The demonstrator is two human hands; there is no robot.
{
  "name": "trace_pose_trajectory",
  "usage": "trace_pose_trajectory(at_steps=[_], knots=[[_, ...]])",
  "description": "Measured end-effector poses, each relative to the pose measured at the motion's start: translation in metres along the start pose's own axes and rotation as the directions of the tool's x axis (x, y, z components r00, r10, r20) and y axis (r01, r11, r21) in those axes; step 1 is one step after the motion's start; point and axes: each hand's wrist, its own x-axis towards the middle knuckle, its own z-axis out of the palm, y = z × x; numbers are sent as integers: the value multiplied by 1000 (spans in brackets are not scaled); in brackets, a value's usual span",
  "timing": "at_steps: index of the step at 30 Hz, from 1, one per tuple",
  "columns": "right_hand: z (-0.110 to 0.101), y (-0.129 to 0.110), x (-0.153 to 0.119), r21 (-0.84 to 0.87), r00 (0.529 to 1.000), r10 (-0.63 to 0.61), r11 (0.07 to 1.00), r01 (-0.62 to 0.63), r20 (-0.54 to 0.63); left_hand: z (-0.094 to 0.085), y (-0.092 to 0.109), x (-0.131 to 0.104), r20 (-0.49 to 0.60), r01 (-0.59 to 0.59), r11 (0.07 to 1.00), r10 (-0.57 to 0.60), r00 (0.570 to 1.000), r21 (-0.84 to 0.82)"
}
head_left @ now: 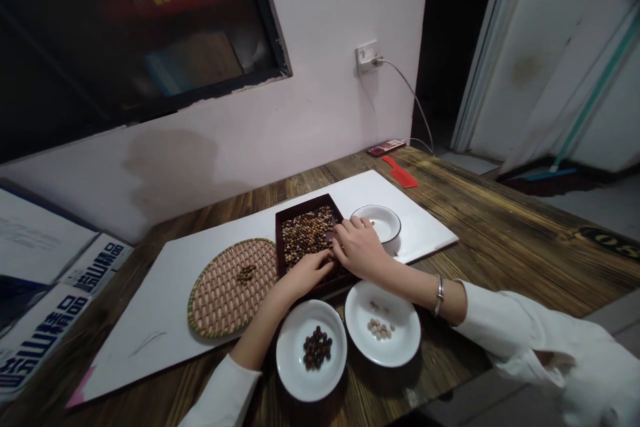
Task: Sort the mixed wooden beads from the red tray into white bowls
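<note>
A dark red tray [280, 240] full of mixed brown, yellow and pale beads lies on a white board. My left hand [311, 271] reaches over its front edge, fingers on the beads. My right hand [359, 245] is over the tray's right side, fingers bent down; its fingertips and anything under them are hidden. A white plate [289, 353] in front holds dark beads, and a second white plate [407, 337] holds pale ones. Behind my right hand is a dark-rimmed white bowl [387, 223] with a small bead. Brown beads lie on a round woven mat [215, 300] at the left.
The white board [150, 300] lies on a wooden table [500, 233]. A red comb [401, 175] and a phone [386, 147] lie near the wall, with a cable running from a socket [367, 58]. Printed boxes [60, 307] stand at the left.
</note>
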Motion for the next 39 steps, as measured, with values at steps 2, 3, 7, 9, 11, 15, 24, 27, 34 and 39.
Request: trace_pose_trajectory(at_steps=[2, 3, 7, 9, 11, 15, 24, 27, 34, 39], knots=[[-2, -1, -1, -34, 1000, 20, 999, -20, 10, 0, 0, 0, -1, -6, 1000, 6, 1000, -6], [-3, -1, -1, -57, 999, 35, 998, -34, 17, 0, 0, 0, 1, -11, 1000, 11, 1000, -9], [-5, -2, -4, -143, 991, 119, 984, -110, 54, 0, -1, 0, 7, -13, 1000, 13, 1000, -6], [-5, -2, -5, -152, 985, 149, 979, -135, 85, 0, 0, 0, 8, -4, 1000, 4, 1000, -1], [-6, -1, -5, -147, 979, 169, 977, -151, 116, -1, 0, 0, 11, 5, 1000, -5, 1000, -3], [-6, -1, -3, -145, 964, 202, 973, -178, 172, -1, 0, 0, 17, 10, 1000, -10, 1000, 3], [-7, -1, -3, -129, 952, 222, 972, -198, 210, -1, 0, 0, 18, -2, 1000, 2, 1000, 13], [-7, -2, -3, -128, 944, 228, 971, -202, 239, -2, 1, 0, 19, -2, 1000, 2, 1000, 17], [-7, -2, -2, -144, 934, 222, 971, -188, 280, -2, 4, -1, 28, 7, 1000, -8, 1000, 25], [-10, -2, 0, -106, 928, 227, 973, -205, 295, -2, 3, -1, 23, -3, 1000, 3, 1000, 15]])
